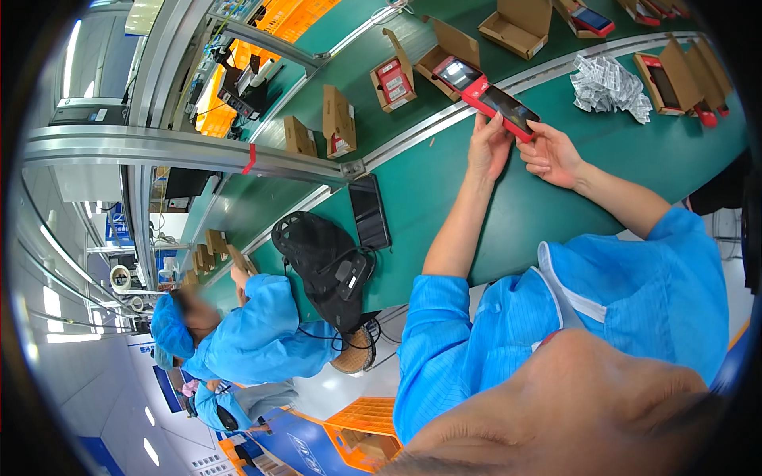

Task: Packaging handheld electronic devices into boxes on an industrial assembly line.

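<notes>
Both of my hands hold a red handheld device (pixel 504 107) with a dark screen above the green table (pixel 444 182). My left hand (pixel 488 147) grips its near long edge from below. Against the device's right end, my right hand (pixel 552 155) pinches with curled fingers. Just behind the device, an open cardboard box (pixel 452 55) on the green belt holds another red device (pixel 456 73). My blue sleeves come in from the lower edge.
Several open cardboard boxes (pixel 516 28) ride the belt, some with red devices. A pile of white packets (pixel 607 83) lies to the right. A black tablet (pixel 369 210) and a black bag (pixel 317 254) sit at left. A co-worker in blue (pixel 254 333) works beyond; orange crates (pixel 365 420) stand below.
</notes>
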